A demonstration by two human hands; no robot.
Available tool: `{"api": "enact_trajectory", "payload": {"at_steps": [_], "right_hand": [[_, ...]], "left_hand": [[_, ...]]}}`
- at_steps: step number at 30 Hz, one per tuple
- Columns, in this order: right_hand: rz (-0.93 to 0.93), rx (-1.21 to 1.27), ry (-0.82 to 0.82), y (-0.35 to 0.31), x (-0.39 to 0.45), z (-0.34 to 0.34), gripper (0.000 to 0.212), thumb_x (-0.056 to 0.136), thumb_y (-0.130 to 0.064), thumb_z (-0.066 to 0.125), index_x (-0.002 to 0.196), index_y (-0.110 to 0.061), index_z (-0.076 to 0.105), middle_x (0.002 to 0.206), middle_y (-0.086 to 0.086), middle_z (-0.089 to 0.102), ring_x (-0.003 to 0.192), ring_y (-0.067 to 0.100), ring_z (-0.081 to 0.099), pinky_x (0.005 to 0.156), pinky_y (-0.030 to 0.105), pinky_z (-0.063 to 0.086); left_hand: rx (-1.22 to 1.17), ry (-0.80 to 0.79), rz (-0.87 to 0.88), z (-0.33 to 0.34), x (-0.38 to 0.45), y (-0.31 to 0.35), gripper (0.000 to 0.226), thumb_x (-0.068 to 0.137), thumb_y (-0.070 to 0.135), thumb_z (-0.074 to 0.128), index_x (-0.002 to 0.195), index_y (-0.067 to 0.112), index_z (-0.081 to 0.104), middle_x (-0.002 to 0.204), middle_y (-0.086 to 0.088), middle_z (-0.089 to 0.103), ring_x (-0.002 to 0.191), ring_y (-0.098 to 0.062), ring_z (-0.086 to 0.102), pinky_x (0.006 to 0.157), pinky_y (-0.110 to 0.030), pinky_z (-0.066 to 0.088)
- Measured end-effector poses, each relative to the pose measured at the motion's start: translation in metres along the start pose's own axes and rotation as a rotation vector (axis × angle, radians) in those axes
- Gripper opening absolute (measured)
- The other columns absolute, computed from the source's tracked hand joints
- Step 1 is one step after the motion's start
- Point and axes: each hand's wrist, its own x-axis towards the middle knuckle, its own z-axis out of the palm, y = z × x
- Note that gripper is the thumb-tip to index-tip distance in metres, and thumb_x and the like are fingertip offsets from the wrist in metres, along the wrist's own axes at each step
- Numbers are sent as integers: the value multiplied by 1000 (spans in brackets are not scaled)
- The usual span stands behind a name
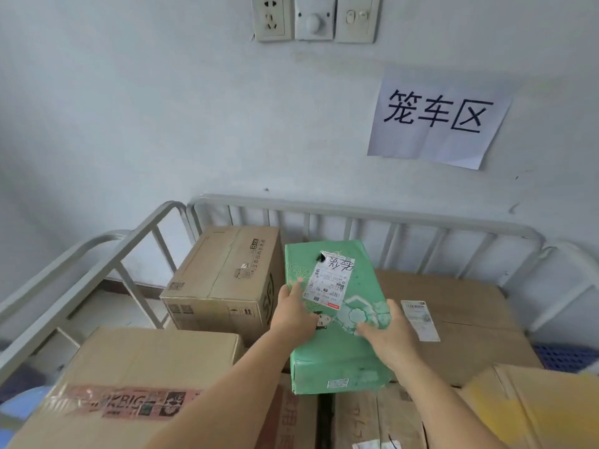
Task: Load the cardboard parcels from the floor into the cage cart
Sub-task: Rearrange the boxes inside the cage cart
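A green printed parcel (334, 358) with a white shipping label lies inside the grey metal cage cart (366, 212), on top of other boxes. My left hand (293, 314) rests on its left edge with fingers straight along the top. My right hand (387, 338) lies on its right side, fingers spread over the top face. Around it in the cart sit a brown carton (223, 277) at the back left, a large taped carton (139, 377) at the front left, a flat brown carton (460, 322) on the right and a yellowish carton (531, 406) at the front right.
The cart stands against a pale wall with a paper sign (437, 118) and a socket and switch panel (314, 17) above. A blue crate (564, 356) shows past the cart's right side. The cart's left rail (97, 254) slopes toward me.
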Motion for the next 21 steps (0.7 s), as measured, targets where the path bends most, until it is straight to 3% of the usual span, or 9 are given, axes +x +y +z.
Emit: {"api": "enact_trajectory", "payload": {"at_steps": [2,4,7,9,11,13,15,17,21], "right_hand": [[27,47,-29,3,21,19,75,78,-33,76,141,-22,35,113,-2,57,90,17,60,76,36,53],[58,123,-72,9,45,38,99,73,-34,79,150,-27,19,131,0,52,104,20,59,84,44,54],[48,159,-112,12,73,63,111,65,-35,81,151,-35,11,147,-2,38,123,21,50,91,45,52],[38,121,-118,4,82,72,103,72,-24,80,152,-28,16,143,-1,36,120,17,46,87,34,52],[-1,45,-179,7,96,82,91,80,-15,74,152,-23,19,143,1,32,111,13,41,73,17,42],[-27,-61,-260,10,106,91,92,85,-17,68,155,-20,9,152,0,18,126,14,32,80,14,32],[-52,-134,-312,16,112,100,96,85,-20,67,156,-18,3,158,-1,4,141,15,21,95,17,27],[-52,-201,-373,21,113,109,100,83,-20,68,156,-18,-1,160,-1,-11,147,15,13,103,18,27],[-77,-271,-434,23,116,118,108,84,-21,72,155,-21,-11,156,-5,-31,149,15,8,103,18,29]], "left_hand": [[68,-47,-11,3,28,-6,75,92,6,53,154,23,14,157,-1,9,120,-21,50,84,-20,41],[124,-71,-23,6,55,-13,75,91,4,50,154,23,15,157,-3,6,113,-23,55,87,-25,47],[217,-106,-42,10,92,-23,66,92,6,49,151,18,24,157,-9,5,121,-27,50,101,-35,45],[291,-143,-38,15,114,-31,54,95,12,48,146,16,33,159,-13,-5,137,-31,34,110,-38,35],[376,-182,-16,20,134,-40,43,97,23,48,139,15,43,159,-16,1,141,-35,25,114,-41,29],[474,-274,-1,22,144,-48,41,98,28,45,135,11,45,156,-16,11,141,-38,20,115,-45,26],[550,-372,41,20,149,-58,49,97,30,48,139,7,39,155,-16,13,144,-37,15,117,-47,20],[543,-471,68,19,148,-69,73,91,36,59,149,7,25,160,-12,2,147,-33,7,119,-47,16],[701,-567,114,31,140,-80,121,75,38,79,153,8,-10,157,-13,-25,146,-30,-17,120,-45,12]]}}
